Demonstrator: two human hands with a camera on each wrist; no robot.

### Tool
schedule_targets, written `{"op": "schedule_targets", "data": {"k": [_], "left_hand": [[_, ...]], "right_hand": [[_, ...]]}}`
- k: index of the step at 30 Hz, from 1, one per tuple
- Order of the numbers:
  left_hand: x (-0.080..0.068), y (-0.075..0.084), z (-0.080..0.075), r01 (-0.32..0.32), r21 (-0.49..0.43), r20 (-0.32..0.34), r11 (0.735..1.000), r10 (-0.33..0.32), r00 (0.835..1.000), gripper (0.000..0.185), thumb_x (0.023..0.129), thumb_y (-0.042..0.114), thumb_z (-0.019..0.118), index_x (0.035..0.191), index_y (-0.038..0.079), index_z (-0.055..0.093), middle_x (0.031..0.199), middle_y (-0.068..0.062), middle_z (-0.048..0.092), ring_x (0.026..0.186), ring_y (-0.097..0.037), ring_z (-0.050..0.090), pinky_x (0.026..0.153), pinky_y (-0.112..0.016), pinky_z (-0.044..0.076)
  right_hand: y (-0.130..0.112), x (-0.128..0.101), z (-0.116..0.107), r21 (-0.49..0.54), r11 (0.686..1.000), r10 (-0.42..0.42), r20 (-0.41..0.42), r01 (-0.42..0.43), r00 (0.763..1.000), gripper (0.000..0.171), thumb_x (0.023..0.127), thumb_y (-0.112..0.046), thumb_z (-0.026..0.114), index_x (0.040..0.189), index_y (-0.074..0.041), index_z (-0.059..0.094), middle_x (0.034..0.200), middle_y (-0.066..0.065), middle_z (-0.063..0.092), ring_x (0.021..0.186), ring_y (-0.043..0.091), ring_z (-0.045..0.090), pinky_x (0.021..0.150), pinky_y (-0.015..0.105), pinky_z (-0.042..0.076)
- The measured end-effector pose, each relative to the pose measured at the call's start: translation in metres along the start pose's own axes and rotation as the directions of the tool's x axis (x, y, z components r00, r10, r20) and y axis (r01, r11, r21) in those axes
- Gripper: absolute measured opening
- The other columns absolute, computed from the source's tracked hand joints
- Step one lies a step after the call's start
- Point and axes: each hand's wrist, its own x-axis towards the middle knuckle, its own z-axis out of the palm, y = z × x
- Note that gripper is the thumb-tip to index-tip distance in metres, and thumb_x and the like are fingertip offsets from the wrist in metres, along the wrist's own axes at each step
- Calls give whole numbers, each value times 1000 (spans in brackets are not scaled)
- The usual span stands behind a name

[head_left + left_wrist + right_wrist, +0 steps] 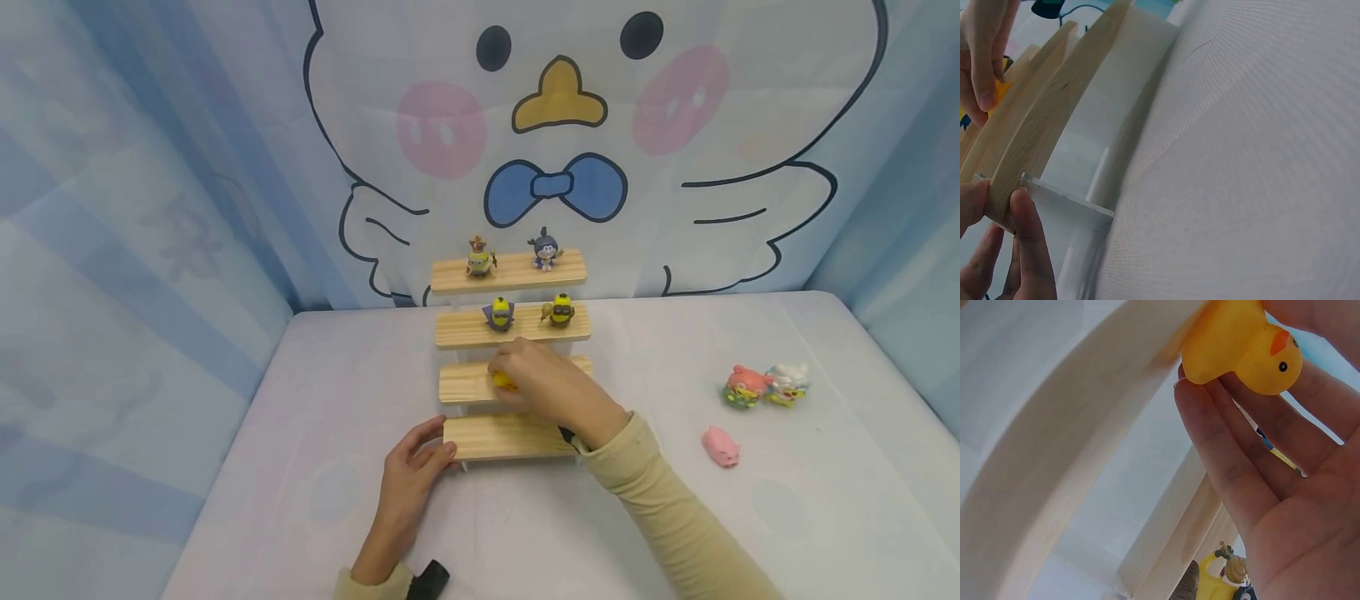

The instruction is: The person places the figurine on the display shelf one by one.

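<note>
A yellow toy duck (503, 380) with an orange beak is held by my right hand (551, 383) at the second-lowest board of a wooden tiered stand (502, 439). In the right wrist view, the thumb and fingers lie around the duck (1269, 359), and its body touches or nearly touches a board. My left hand (408, 475) pinches the left end of the lowest board, as the left wrist view also shows with the board (1054, 112) between thumb and fingers. The right hand hides part of the two lower boards.
Yellow caped and armed figurines (500, 314) stand on the second board from the top. A hatted figurine (478, 257) and a hooded one (545, 250) occupy the top board. Right of the stand lie a pink pig (722, 447), a red-hooded duck (746, 387) and a white-topped duck (787, 384).
</note>
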Motion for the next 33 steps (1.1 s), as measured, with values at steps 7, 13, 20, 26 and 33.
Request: {"op": "schedule_targets", "data": {"k": [7, 13, 20, 26, 33], "left_hand": [[0, 0, 0, -1, 3, 1, 1000, 1, 1000, 53, 89, 10, 75, 137, 1, 54, 132, -17, 53, 89, -12, 66, 78, -27, 61], [0, 0, 0, -3, -3, 2, 1000, 3, 1000, 53, 89, 9, 74, 137, 1, 54, 132, -17, 54, 90, -12, 67, 78, -27, 61], [0, 0, 0, -6, 2, 4, 1000, 6, 1000, 53, 89, 9, 74, 137, 1, 54, 133, -17, 54, 90, -12, 66, 79, -27, 60], [-1, 0, 0, -8, 7, -1, 1000, 8, 1000, 53, 89, 10, 74, 137, 1, 54, 133, -17, 54, 90, -12, 67, 78, -27, 60], [-1, 0, 0, -5, 10, 1, 1000, 5, 1000, 53, 89, 10, 74, 138, 1, 54, 133, -17, 54, 90, -12, 66, 78, -27, 60]], "right_hand": [[-1, -2, 2, 5, 1000, 7, -16, -7, 1000, 11, 90, -13, 73, 98, -6, 73, 97, 5, 70, 87, 17, 64, 77, 33, 57], [-2, -4, 2, 10, 1000, 9, -30, -8, 1000, 15, 90, -15, 74, 102, -6, 73, 103, 6, 70, 93, 19, 65, 81, 34, 58], [-3, -9, -1, -32, 999, 7, -48, -9, 999, 23, 90, -18, 75, 110, -6, 71, 110, 6, 70, 101, 20, 65, 87, 33, 58], [-2, -14, -6, -89, 996, -14, -83, 7, 996, 30, 90, -19, 76, 115, -5, 70, 117, 7, 68, 109, 22, 63, 93, 34, 56], [-1, -25, -14, -107, 994, -24, -104, 13, 994, 36, 87, -21, 79, 117, -5, 69, 118, 6, 66, 109, 21, 61, 92, 35, 57]]}}
